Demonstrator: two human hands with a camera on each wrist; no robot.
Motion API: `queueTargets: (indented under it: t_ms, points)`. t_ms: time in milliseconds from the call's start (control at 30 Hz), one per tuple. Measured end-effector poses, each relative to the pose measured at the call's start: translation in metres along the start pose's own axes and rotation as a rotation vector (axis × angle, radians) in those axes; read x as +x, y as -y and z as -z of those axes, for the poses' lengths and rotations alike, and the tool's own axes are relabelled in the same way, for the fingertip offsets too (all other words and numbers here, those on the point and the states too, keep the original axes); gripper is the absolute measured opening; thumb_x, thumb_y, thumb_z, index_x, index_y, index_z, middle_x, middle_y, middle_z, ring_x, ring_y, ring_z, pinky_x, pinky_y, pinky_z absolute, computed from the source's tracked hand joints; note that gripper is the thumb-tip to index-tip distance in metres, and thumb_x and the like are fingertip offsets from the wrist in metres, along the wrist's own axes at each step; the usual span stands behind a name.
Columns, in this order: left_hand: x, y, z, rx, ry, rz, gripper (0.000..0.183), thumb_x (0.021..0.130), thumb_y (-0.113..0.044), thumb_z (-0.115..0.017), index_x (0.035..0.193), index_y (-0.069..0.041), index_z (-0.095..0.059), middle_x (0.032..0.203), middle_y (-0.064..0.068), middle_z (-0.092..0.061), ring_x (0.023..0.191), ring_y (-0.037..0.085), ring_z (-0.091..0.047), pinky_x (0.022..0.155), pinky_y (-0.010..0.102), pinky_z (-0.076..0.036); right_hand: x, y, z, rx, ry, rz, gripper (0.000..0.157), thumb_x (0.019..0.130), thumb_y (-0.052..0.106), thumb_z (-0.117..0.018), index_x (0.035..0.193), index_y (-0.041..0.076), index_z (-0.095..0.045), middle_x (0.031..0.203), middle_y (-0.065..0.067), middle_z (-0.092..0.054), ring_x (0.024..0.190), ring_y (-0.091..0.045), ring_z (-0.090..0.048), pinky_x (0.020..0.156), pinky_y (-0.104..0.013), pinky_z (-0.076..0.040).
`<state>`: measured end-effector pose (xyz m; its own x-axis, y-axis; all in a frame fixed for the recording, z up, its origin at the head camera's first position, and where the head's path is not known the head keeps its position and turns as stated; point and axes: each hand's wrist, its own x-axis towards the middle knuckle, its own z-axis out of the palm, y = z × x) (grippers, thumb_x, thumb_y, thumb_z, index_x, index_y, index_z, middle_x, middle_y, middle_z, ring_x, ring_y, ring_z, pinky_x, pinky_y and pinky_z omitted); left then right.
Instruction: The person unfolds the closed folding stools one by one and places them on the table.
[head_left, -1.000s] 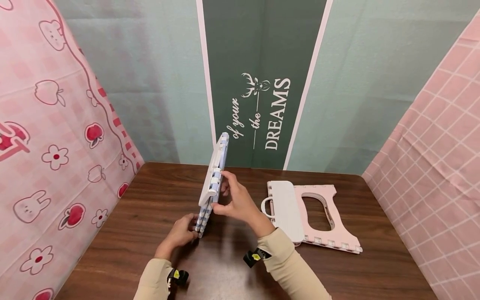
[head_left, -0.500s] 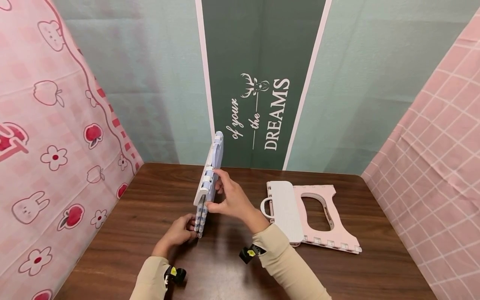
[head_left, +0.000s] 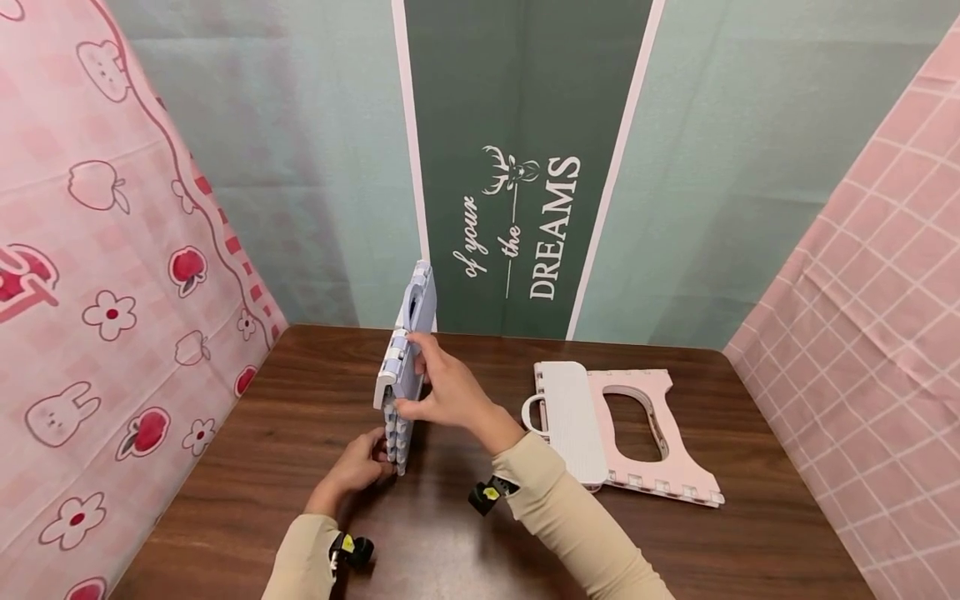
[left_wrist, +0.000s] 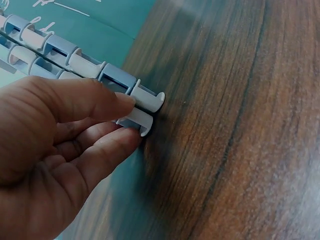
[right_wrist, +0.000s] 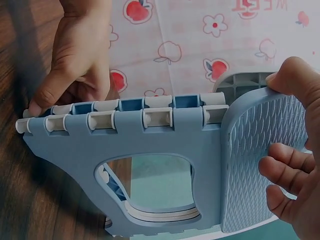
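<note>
Left hand (head_left: 356, 464) low and pinching, right hand (head_left: 448, 387) higher (its fingers (right_wrist: 286, 169) curled), both sleeved forearms (head_left: 573, 521) angled inward.

A blue-and-white plastic folding stool (right_wrist: 209, 175) stands on end left of centre over the brown wood-grain tabletop (head_left: 258, 454), nearly folded flat, its thin edge facing the near side. The seat is uppermost: the blue ridged seat half (right_wrist: 257, 155) faces right, the white seat half (right_wrist: 240, 85) lies on the left. Blue and white hinge knuckles alternate along the legs, and a rounded opening pierces them. The right hand (head_left: 452, 392) grips the seat; the left hand (head_left: 356, 467) pinches the lower near corner.
</note>
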<state>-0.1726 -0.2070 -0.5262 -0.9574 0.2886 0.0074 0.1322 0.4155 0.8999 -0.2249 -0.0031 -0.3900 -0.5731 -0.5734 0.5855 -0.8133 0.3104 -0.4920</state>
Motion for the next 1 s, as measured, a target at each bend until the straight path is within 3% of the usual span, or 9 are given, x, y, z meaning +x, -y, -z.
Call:
queueTargets:
  t_ms: [167,567,1000]
  points:
    - [0.001,0.001,-0.001,-0.003,0.009,-0.012,0.037,0.065,0.017,-0.061,0.101,0.012,-0.053,0.083,0.012,-0.062,0.073,0.029,-0.060,0.059,0.027,-0.048,0.004,0.000,-0.002,-0.011,0.023,0.006,0.081,0.064,0.027,-0.077,0.128,0.009,-0.032,0.083,-0.009,-0.054,0.071,-0.017,-0.055,0.060,-0.020,-0.042]
    - [-0.003,-0.005,0.010,0.080,0.002,0.018,0.034,0.065,0.005,-0.070,0.098,0.003,-0.059,0.078,0.005,-0.063,0.069,0.015,-0.057,0.060,0.026,-0.046,0.011,0.003,-0.004,-0.044,0.053,0.000,0.082,0.064,0.029,-0.080,0.127,0.009,-0.032,0.082,-0.001,-0.049,0.072,-0.012,-0.051,0.060,-0.020,-0.041]
    - [-0.001,-0.001,0.013,0.118,0.001,0.023,0.033,0.066,0.003,-0.074,0.096,0.002,-0.059,0.076,0.003,-0.061,0.067,0.015,-0.055,0.060,0.026,-0.045,0.018,0.013,-0.008,-0.158,0.083,-0.051,0.084,0.064,0.034,-0.078,0.130,0.008,-0.033,0.081,-0.005,-0.057,0.069,-0.009,-0.052,0.056,-0.021,-0.041]
